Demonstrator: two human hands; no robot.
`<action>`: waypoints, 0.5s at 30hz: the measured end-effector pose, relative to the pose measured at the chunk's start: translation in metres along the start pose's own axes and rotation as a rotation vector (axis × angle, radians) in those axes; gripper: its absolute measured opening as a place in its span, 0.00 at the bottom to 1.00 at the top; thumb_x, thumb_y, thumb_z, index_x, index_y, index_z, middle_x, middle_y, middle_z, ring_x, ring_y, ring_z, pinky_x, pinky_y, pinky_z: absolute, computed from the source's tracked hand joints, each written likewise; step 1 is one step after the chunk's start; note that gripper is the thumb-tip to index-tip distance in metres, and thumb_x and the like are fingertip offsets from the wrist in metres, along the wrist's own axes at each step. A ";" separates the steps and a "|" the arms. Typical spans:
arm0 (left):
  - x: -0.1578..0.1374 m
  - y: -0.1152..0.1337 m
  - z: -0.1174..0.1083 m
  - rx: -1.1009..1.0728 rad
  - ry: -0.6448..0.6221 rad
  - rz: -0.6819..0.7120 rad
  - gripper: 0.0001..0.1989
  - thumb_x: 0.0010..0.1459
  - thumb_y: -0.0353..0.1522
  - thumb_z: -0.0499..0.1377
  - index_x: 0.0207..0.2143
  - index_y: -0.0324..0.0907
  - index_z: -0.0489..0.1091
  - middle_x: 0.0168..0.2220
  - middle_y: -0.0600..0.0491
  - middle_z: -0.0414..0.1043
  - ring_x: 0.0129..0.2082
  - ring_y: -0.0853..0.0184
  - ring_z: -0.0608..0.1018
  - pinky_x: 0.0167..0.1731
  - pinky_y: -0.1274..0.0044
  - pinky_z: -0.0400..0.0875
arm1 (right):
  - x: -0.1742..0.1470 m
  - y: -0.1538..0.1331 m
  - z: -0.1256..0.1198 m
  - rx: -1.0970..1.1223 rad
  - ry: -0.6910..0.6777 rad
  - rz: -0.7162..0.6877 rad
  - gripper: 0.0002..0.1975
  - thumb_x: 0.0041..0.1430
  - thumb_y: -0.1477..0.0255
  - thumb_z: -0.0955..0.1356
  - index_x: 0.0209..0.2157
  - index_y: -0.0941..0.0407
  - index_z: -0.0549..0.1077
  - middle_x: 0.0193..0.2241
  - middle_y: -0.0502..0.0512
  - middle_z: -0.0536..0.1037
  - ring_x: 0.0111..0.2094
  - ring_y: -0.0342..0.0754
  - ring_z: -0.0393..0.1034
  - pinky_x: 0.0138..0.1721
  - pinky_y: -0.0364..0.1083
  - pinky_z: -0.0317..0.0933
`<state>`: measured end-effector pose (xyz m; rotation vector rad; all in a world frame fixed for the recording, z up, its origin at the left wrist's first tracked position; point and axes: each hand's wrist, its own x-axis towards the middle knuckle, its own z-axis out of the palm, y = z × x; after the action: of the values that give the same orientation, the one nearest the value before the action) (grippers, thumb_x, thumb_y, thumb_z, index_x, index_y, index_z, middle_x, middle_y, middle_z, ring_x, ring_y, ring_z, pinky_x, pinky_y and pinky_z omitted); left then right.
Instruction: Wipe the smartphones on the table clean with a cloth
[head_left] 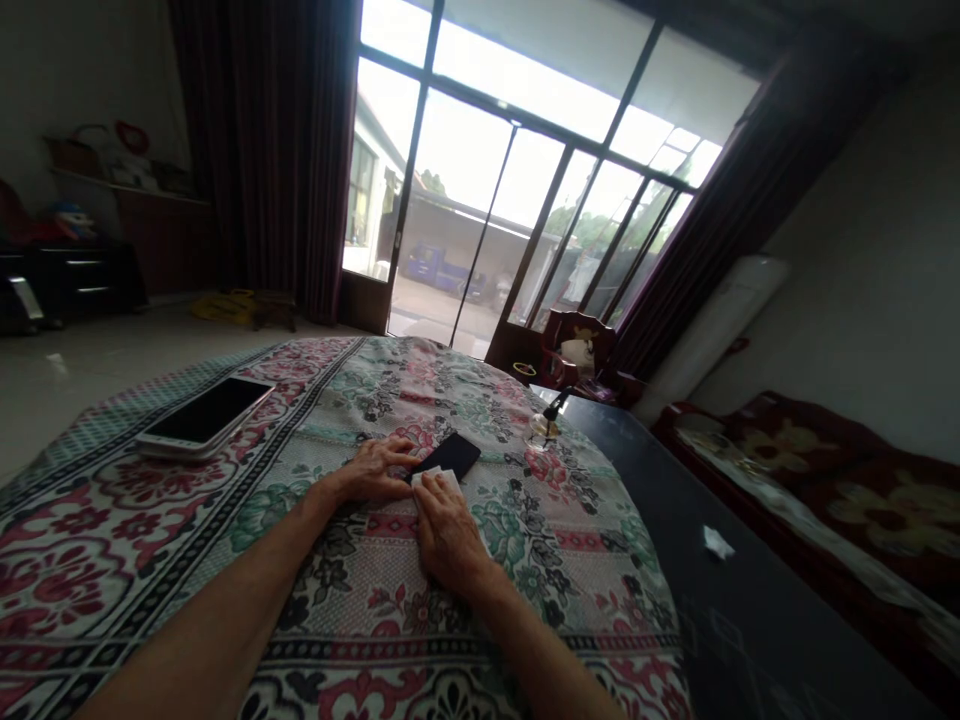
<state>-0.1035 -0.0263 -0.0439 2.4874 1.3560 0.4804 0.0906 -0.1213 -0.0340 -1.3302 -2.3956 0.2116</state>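
Note:
A dark, flat smartphone (459,456) lies on the patterned tablecloth (495,540) in front of me. My left hand (377,468) grips its left edge, with the thumb and fingers on either side of the near corner. Under the fingers of my right hand (448,532) is a folded white tissue (441,476), pressed onto the near end of the phone. The fingertips partly cover both the tissue and that end of the phone. To the right of the phone stands a small clear bottle (541,432) with a black top.
A larger white-framed device with a dark screen (210,412) rests on the table's left side. Beyond the table's right edge, a crumpled white tissue (718,543) lies on a dark glossy surface (675,500). A carved red sofa (810,450) and a chair (577,345) stand farther off.

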 end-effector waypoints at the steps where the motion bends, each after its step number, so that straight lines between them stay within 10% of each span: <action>1: 0.000 0.000 0.000 -0.006 0.001 -0.003 0.25 0.52 0.44 0.63 0.53 0.55 0.72 0.62 0.53 0.64 0.62 0.55 0.64 0.62 0.65 0.52 | 0.000 0.001 0.000 -0.001 0.003 0.005 0.23 0.63 0.77 0.59 0.59 0.60 0.65 0.63 0.63 0.62 0.66 0.54 0.50 0.65 0.55 0.46; 15: -0.001 0.006 -0.004 -0.027 -0.032 -0.009 0.25 0.52 0.45 0.64 0.54 0.56 0.72 0.64 0.53 0.62 0.64 0.53 0.61 0.62 0.63 0.50 | 0.076 0.074 -0.005 -0.137 0.125 0.140 0.20 0.62 0.79 0.58 0.52 0.55 0.72 0.57 0.59 0.71 0.59 0.53 0.61 0.61 0.53 0.52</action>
<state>-0.1016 -0.0299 -0.0378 2.4562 1.3391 0.4518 0.1148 -0.0180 -0.0333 -1.5267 -2.2495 0.0014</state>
